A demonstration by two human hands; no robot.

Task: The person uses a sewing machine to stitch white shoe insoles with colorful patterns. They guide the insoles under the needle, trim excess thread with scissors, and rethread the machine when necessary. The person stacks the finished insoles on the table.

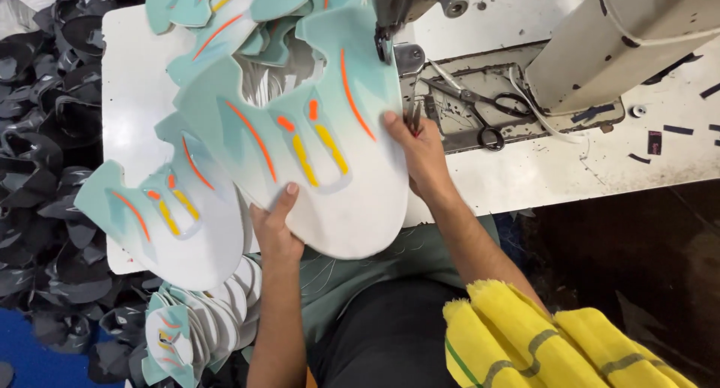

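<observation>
On the white sewing table (525, 174), the person holds a mint and white shoe piece (315, 148) up by the needle of the sewing machine (630, 35). The left hand (276, 230) pinches its bottom edge, thumb on top. The right hand (421, 152) presses its right edge, fingers close together. More pieces like it (169, 215) hang joined in a chain to the left, so many look sewn already. Black scissors (480, 107) lie near the machine.
</observation>
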